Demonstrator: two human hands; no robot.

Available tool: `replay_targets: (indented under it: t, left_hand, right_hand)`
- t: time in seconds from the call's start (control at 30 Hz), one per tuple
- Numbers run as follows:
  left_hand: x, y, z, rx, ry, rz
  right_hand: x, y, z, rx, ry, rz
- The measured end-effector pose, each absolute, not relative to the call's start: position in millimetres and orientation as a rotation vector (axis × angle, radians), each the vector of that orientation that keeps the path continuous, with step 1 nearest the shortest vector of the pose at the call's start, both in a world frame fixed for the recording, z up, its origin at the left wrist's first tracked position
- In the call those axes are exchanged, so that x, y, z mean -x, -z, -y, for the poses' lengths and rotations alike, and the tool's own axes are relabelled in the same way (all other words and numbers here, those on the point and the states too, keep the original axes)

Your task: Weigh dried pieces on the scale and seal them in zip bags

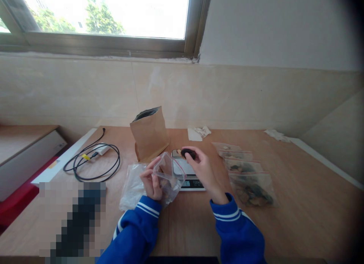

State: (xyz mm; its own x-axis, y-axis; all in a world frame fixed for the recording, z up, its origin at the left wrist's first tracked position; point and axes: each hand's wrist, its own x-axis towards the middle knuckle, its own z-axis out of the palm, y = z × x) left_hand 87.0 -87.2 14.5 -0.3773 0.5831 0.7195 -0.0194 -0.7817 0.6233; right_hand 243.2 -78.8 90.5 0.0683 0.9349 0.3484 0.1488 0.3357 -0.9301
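Observation:
My left hand (pixel 152 182) is closed on a clear zip bag (pixel 174 178) with a red seal line, its mouth spread apart. Between the thumb and fingers of my right hand (pixel 200 163) is a dark, rounded piece (pixel 188 153); its exact kind is too small to tell. That hand is just above a digital kitchen scale (pixel 193 183), whose lit display shows at the front. Part of the scale's pan is hidden by the bag and my right hand. Left of the zip bag lies a stack of clear plastic bags (pixel 129 192).
A brown paper pouch (pixel 150 135) stands open behind my left hand. Several zip bags with dark and brown dried pieces (pixel 251 190) lie at the right. A coiled black cable (pixel 98 178) with a white adapter (pixel 102 148) is at the left. Crumpled paper (pixel 202 132) lies by the wall.

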Motion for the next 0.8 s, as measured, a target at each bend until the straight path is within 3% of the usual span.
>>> replay_targets:
  t: [0.2, 0.8]
  left_hand:
    - [-88, -13, 85, -1.490, -2.234, -0.699]
    - [-86, -14, 86, -1.462, -2.228, -0.689]
  right_hand:
    - [-234, -113, 100, 0.975, -1.073, 1.541]
    - [-227, -113, 108, 1.188, -1.019, 1.761]
